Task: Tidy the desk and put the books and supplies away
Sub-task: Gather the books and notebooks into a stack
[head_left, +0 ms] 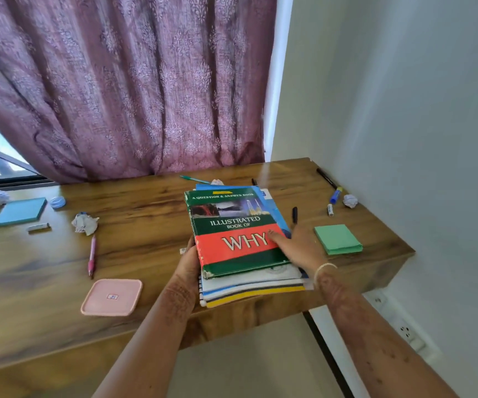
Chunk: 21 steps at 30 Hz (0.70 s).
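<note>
A person holds a stack of books (249,291) in both hands at the near edge of a wooden desk (146,214), toward its right end; whether the stack rests on the wood or is lifted just above it cannot be told. The left hand (187,262) grips the stack's left side, its fingers hidden behind the books, while the right hand (298,248) clasps the right side with the thumb pressed flat on the cover. The top book (232,234) is a worn green hardback with a red band, titled "Illustrated Book of WHY", its lower left corner scuffed white. Beneath it lie a blue book, a spiral-bound notebook and thin volumes with white, blue and yellow edges, stacked unevenly. Supplies lie scattered over the desk: a green notepad (338,239) just right of the right hand, a blue notepad (21,211) far left, a pink pen (91,255), a green pen (194,179) behind the stack, a blue marker (335,195) and a black pen (326,178) near the wall. Three crumpled paper balls (85,223) sit among them, and a pink square lid (111,297) lies near the front edge. A mauve patterned curtain (123,81) hangs behind the desk.
</note>
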Motion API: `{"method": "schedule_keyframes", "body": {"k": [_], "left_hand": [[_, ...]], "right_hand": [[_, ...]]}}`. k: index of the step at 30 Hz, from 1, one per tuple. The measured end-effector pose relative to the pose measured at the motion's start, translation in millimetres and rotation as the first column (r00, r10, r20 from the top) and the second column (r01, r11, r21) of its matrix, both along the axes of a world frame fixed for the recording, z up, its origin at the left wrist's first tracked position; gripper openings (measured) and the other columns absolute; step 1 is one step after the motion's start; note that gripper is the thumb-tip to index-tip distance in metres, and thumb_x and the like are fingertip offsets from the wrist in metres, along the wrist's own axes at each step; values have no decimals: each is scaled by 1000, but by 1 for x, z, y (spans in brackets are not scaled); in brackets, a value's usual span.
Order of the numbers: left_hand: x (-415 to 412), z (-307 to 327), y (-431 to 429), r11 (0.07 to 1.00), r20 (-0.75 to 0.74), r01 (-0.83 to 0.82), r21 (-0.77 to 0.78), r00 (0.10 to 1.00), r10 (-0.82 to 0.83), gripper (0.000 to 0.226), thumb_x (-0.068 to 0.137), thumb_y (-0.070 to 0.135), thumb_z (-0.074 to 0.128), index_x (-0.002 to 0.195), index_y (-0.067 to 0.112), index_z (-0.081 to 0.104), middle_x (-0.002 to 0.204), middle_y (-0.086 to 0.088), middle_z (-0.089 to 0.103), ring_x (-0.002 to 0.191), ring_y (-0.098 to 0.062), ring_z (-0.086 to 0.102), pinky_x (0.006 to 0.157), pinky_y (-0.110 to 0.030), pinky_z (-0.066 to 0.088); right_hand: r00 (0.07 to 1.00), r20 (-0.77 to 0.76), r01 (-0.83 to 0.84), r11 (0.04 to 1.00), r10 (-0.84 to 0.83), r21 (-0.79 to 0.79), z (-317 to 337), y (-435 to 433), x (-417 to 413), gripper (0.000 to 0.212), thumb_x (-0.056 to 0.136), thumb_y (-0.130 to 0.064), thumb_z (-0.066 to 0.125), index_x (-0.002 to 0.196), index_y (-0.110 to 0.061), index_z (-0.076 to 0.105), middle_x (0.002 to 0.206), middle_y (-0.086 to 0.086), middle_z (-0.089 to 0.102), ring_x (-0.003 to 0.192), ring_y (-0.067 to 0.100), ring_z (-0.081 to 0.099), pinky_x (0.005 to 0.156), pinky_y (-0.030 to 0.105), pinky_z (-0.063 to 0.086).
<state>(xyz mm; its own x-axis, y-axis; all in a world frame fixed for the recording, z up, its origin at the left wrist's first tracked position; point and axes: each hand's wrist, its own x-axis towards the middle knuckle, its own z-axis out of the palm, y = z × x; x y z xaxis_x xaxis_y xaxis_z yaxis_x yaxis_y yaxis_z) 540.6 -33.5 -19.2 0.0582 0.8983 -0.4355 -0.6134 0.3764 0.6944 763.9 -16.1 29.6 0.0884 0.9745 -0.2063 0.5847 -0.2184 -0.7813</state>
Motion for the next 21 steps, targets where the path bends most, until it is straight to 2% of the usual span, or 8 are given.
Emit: {"method": "schedule_keyframes", "body": {"k": [2, 5, 7, 9, 11, 16, 19, 21], "left_hand": [[5, -2, -12, 1000, -16, 7, 12, 1000, -6, 39, 83, 27, 63, 116, 6, 61, 86, -16, 73, 68, -30, 71, 56, -39, 60], [12, -8, -26, 1000, -49, -11, 2, 999, 12, 29, 100, 32, 45, 95, 8, 60, 66, -11, 73, 53, -23, 70, 46, -31, 56], [12, -10, -32, 999, -56, -36, -13, 998, 36, 48, 101, 48, 36, 99, 9, 64, 76, -14, 75, 63, -26, 73, 56, -35, 59], [12, -14, -37, 999, -53, -43, -29, 998, 41, 72, 91, 71, 30, 114, 13, 67, 104, -21, 73, 92, -36, 71, 83, -47, 56], [14, -15, -44, 997, -54, -44, -69, 998, 40, 80, 84, 77, 36, 122, 14, 66, 117, -23, 68, 105, -42, 65, 94, -55, 50], [16, -19, -55, 988, -151, -50, -144, 988, 28, 67, 84, 69, 53, 113, 10, 70, 105, -23, 72, 91, -39, 70, 88, -56, 54], [14, -20, -49, 987, -291, -67, -145, 956, 22, 55, 92, 59, 50, 106, 9, 68, 88, -17, 76, 75, -33, 73, 71, -45, 58], [13, -21, -41, 991, -319, -50, -123, 948, 8, 52, 97, 53, 45, 115, 8, 63, 94, -17, 75, 82, -33, 73, 75, -45, 58]], "right_hand": [[919, -390, -33, 972, -62, -231, -8, -3, 16, 66, 70, -59, 75, 118, -15, 63, 104, 5, 73, 96, 22, 70, 94, 40, 53], [817, -575, -128, 956, -49, -263, -20, -13, 29, 44, 77, -36, 77, 111, -11, 65, 101, 11, 75, 98, 28, 70, 95, 44, 53], [790, -609, -108, 961, -72, -254, -30, -18, 33, 48, 74, -30, 79, 114, -9, 63, 103, 14, 74, 100, 30, 69, 95, 47, 52], [768, -637, -126, 959, -68, -253, -38, -20, 36, 55, 70, -29, 80, 117, -7, 62, 105, 16, 73, 104, 32, 68, 98, 50, 50], [764, -642, -142, 954, -64, -264, -45, -21, 38, 55, 69, -28, 79, 117, -6, 63, 105, 16, 73, 106, 32, 66, 100, 50, 48], [781, -623, -156, 949, -51, -273, -60, -24, 41, 41, 81, -21, 74, 118, -6, 63, 104, 14, 73, 103, 29, 67, 93, 45, 53], [795, -604, -129, 955, -62, -268, -64, -20, 42, 40, 82, -19, 73, 118, -5, 62, 105, 14, 73, 102, 26, 67, 83, 36, 55], [800, -593, -103, 954, -90, -283, -64, -15, 44, 46, 78, -22, 77, 118, -6, 61, 107, 15, 72, 103, 28, 66, 89, 43, 54]]}}
